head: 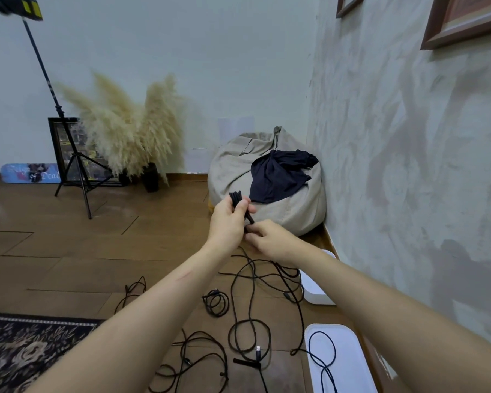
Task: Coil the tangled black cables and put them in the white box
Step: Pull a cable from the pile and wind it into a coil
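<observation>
My left hand (229, 219) grips a small bundle of coiled black cable (236, 197), held up in front of me. Just below it, my right hand (270, 241) pinches the strand of the same cable that leaves the bundle. Several black cables (247, 333) lie tangled on the wooden floor beneath my arms, and one small coil (216, 302) sits among them. A white box (318, 292) stands by the wall, partly hidden behind my right forearm. A second white piece (349, 355), box or lid I cannot tell, lies nearer with a cable looped across it.
A beige beanbag (289, 205) with a dark cloth on it fills the corner ahead. A black tripod stand (68, 154), pampas grass (131, 129) in vases and a framed picture stand at the back left. A patterned rug (26, 355) lies at the lower left. The wall runs close on my right.
</observation>
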Motion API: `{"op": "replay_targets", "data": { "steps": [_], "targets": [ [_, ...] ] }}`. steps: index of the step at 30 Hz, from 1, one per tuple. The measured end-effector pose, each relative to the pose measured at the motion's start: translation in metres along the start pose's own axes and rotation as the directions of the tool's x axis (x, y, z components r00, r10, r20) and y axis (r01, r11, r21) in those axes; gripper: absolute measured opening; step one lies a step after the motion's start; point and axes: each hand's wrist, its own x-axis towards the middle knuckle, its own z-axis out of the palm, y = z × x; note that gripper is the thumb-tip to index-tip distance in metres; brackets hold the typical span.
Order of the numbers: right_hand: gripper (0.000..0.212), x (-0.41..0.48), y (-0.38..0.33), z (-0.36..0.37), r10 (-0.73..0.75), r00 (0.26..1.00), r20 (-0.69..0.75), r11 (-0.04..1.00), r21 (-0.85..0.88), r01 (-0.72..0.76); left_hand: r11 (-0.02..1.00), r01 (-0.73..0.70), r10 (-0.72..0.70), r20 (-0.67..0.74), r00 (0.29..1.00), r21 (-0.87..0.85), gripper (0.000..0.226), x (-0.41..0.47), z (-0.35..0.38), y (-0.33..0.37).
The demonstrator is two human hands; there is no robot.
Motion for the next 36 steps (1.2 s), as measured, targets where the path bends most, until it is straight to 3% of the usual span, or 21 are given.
{"op": "replay_targets", "data": {
  "steps": [4,8,12,18,26,33,36],
  "targets": [
    [0.027,-0.002,-0.006,-0.007,0.001,0.996,0.090,1.000,0.007,-0.002,0.962,-0.054,0.070,-0.050,0.996,0.270,0.019,0.000,-0.003,-0.006],
    [0.024,-0.005,-0.005,-0.028,-0.035,0.994,0.105,0.989,-0.139,0.049,0.797,-0.246,0.164,0.194,0.967,0.551,0.013,0.001,-0.006,-0.010],
    [0.018,-0.012,0.007,-0.052,-0.089,0.995,0.041,0.929,-0.358,0.098,0.840,-0.267,0.038,0.441,0.897,0.472,0.022,-0.002,-0.006,-0.008],
    [0.022,-0.015,0.013,-0.055,-0.244,0.962,-0.124,0.830,-0.540,0.141,0.931,-0.207,-0.023,0.615,0.788,0.300,0.028,0.003,-0.010,-0.009],
    [0.014,-0.003,0.024,-0.042,-0.259,0.955,-0.146,0.824,-0.548,0.140,0.807,-0.308,-0.056,0.584,0.810,0.504,0.025,0.001,-0.016,-0.014],
    [0.020,0.001,0.027,-0.038,-0.302,0.933,-0.195,0.806,-0.575,0.140,0.795,-0.276,-0.089,0.554,0.828,0.539,0.032,-0.004,-0.021,-0.009],
    [0.024,0.000,0.029,-0.039,-0.354,0.909,-0.222,0.737,-0.664,0.124,0.805,-0.231,-0.105,0.514,0.851,0.547,0.032,-0.007,-0.019,-0.009]
  ]
}}
